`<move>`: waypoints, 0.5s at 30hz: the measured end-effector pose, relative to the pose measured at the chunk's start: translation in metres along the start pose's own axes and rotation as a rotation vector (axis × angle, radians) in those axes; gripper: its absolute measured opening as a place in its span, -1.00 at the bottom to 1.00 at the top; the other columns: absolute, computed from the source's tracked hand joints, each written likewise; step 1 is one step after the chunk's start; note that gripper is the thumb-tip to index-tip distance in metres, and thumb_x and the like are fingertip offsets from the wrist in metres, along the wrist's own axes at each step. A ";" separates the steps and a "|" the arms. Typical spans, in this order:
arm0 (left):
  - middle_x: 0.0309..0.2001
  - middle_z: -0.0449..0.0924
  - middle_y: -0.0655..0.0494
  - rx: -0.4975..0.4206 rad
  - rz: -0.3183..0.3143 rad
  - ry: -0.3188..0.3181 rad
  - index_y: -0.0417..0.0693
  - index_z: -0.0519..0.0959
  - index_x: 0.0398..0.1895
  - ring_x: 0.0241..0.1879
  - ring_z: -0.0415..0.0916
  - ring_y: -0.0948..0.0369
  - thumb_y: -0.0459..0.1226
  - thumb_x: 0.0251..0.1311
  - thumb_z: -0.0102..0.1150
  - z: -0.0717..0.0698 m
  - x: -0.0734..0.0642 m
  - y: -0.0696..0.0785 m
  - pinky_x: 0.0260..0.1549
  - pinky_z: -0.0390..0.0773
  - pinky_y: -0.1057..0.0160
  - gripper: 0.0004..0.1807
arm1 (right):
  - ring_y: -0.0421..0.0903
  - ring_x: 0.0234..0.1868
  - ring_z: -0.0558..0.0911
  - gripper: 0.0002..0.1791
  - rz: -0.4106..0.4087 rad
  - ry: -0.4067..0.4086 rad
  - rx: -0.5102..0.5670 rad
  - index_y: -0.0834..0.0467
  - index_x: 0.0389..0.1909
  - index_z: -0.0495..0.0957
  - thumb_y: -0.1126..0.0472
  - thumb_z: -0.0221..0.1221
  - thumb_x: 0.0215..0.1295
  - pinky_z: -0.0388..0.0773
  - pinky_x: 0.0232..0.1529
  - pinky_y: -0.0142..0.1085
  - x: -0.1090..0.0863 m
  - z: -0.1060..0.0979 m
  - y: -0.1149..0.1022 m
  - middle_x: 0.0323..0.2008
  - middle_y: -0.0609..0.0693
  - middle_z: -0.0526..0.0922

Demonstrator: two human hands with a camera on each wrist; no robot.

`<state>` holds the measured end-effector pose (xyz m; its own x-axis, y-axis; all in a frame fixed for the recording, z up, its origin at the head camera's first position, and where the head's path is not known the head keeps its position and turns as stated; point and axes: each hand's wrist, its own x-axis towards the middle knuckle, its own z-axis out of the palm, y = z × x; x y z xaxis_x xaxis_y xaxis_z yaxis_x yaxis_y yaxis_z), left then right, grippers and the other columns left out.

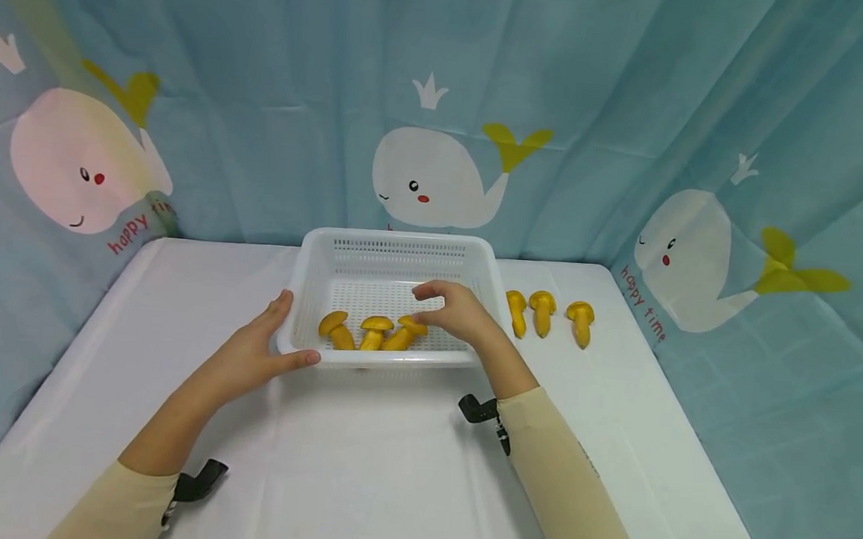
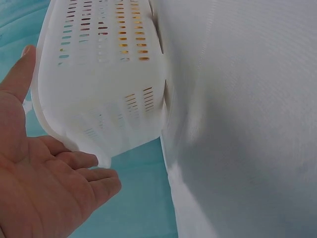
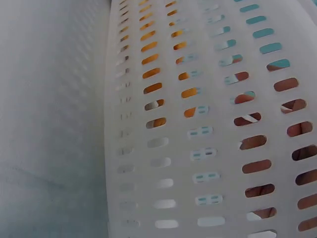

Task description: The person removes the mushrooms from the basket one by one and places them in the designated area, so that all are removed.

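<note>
A white perforated plastic basket (image 1: pixel 322 266) sits on the table, with three yellow mushrooms inside by its near wall: a left one (image 1: pixel 335 327), a middle one (image 1: pixel 375 329) and a right one (image 1: pixel 400 335). My left hand (image 1: pixel 261 345) rests against the basket's near left corner, thumb along the near rim and fingers loosely extended at the left side. Over the basket's right part is my right hand (image 1: pixel 460 312), its thumb tip at the right mushroom's cap and its index finger held apart. Through the holes in the right wrist view, parts of that hand (image 3: pixel 255 167) show.
Right of the basket, three more yellow mushrooms lie on the white table: one near the wall (image 1: pixel 516 311), one beside it (image 1: pixel 542 312) and one farther right (image 1: pixel 581 323). A blue curtain (image 1: pixel 601 106) with printed whales hangs behind and along both sides.
</note>
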<state>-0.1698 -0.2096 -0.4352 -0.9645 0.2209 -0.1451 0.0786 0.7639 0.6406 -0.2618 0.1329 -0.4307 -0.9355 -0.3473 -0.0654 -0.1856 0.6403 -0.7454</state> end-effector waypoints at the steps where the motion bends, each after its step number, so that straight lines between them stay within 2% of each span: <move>1: 0.67 -0.42 -0.06 -0.003 -0.002 -0.001 0.15 -0.43 0.66 0.61 -0.28 -0.28 0.45 0.03 0.28 0.000 0.000 0.000 0.37 0.04 -0.49 0.41 | 0.04 0.31 0.53 -0.43 0.008 -0.007 -0.003 0.10 0.27 0.59 0.08 0.44 0.25 0.41 0.40 0.04 0.001 0.001 0.000 0.20 -0.02 0.65; 6: 0.67 -0.41 -0.07 -0.008 0.000 0.004 0.15 -0.42 0.66 0.61 -0.29 -0.27 0.47 -0.01 0.27 -0.001 -0.002 -0.003 0.38 0.03 -0.49 0.43 | 0.04 0.31 0.53 -0.43 0.021 -0.061 -0.001 0.12 0.27 0.59 0.10 0.44 0.24 0.43 0.39 0.01 0.002 0.004 0.001 0.20 -0.02 0.64; 11: 0.68 -0.40 -0.01 0.014 0.030 0.013 0.15 -0.39 0.67 0.62 -0.29 -0.24 0.42 0.02 0.31 -0.001 -0.002 -0.005 0.38 0.04 -0.49 0.41 | 0.05 0.35 0.50 -0.39 0.022 -0.123 -0.002 0.14 0.30 0.56 0.15 0.45 0.22 0.39 0.42 0.00 -0.002 0.005 0.001 0.23 0.00 0.64; 15: 0.68 -0.40 0.01 0.030 0.041 0.019 0.15 -0.39 0.67 0.62 -0.28 -0.25 0.38 0.05 0.34 -0.001 -0.002 -0.003 0.37 0.06 -0.49 0.39 | 0.06 0.37 0.49 -0.35 0.036 -0.141 -0.017 0.14 0.33 0.54 0.16 0.47 0.20 0.36 0.44 0.01 -0.004 0.005 0.000 0.25 0.02 0.63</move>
<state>-0.1688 -0.2132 -0.4364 -0.9648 0.2412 -0.1044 0.1257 0.7725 0.6225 -0.2562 0.1308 -0.4340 -0.8902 -0.4162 -0.1851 -0.1593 0.6652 -0.7294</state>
